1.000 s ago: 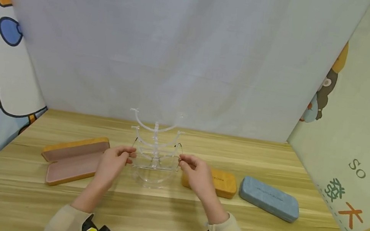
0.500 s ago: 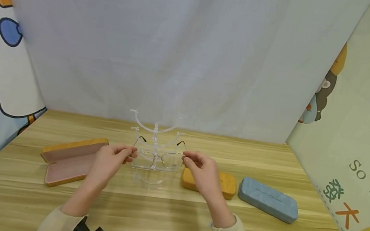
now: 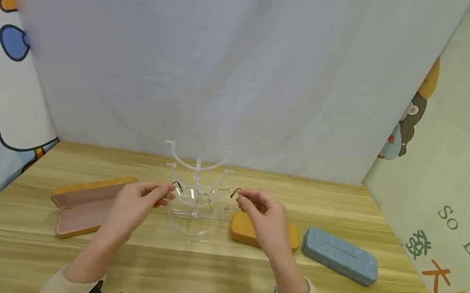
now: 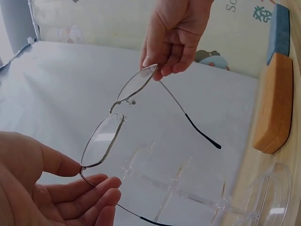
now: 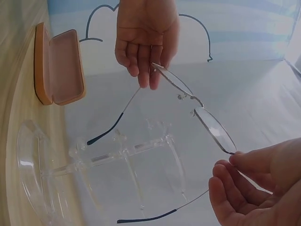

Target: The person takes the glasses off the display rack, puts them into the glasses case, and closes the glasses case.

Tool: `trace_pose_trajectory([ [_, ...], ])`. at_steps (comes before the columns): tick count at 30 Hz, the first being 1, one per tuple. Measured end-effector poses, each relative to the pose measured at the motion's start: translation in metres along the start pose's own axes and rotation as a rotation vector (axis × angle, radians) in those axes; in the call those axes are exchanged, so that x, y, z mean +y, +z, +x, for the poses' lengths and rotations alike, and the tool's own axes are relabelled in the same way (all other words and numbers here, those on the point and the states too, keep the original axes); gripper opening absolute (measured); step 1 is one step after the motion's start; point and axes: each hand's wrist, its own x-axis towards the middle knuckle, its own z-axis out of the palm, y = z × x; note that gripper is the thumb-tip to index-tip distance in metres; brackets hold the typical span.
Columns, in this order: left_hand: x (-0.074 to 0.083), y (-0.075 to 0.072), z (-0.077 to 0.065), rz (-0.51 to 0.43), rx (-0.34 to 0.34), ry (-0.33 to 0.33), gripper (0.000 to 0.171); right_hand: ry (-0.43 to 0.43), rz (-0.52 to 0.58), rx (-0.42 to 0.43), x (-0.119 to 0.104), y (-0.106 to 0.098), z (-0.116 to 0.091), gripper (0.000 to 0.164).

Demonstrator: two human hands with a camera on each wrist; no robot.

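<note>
A pair of thin metal-framed eyeglasses (image 3: 221, 200) with clear lenses is held up between both hands, in front of a clear acrylic display stand (image 3: 198, 166). My left hand (image 3: 135, 205) pinches the frame's left hinge corner between thumb and fingers. At the opposite corner my right hand (image 3: 263, 218) pinches the other hinge. Both temples are unfolded and point away toward the stand, their dark tips (image 4: 207, 139) free. In the right wrist view the eyeglasses (image 5: 214, 129) are apart from the stand (image 5: 127, 155), whose curved arms carry nothing.
An open yellow case (image 3: 91, 204) with pink lining lies on the wooden table (image 3: 196, 278) at the left. A closed yellow case (image 3: 244, 228) sits partly behind the right hand, and a closed blue case (image 3: 340, 255) lies farther right. A grey-white cloth (image 3: 209, 65) hangs behind.
The eyeglasses have come off the stand toward the person and slightly to the right, held in both hands. The right hand has shifted rightward. The cases stay in place.
</note>
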Motion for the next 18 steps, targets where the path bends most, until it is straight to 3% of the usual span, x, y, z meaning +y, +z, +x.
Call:
trace_pose_trajectory([
  [8, 0.011, -0.004, -0.009, 0.002, -0.05, 0.018, 0.034, -0.04, -0.008, 0.047, -0.008, -0.005, -0.003, 0.015],
  [18, 0.019, -0.004, -0.019, -0.085, -0.043, 0.129, 0.032, -0.119, 0.044, 0.085, -0.017, -0.012, -0.01, 0.014],
])
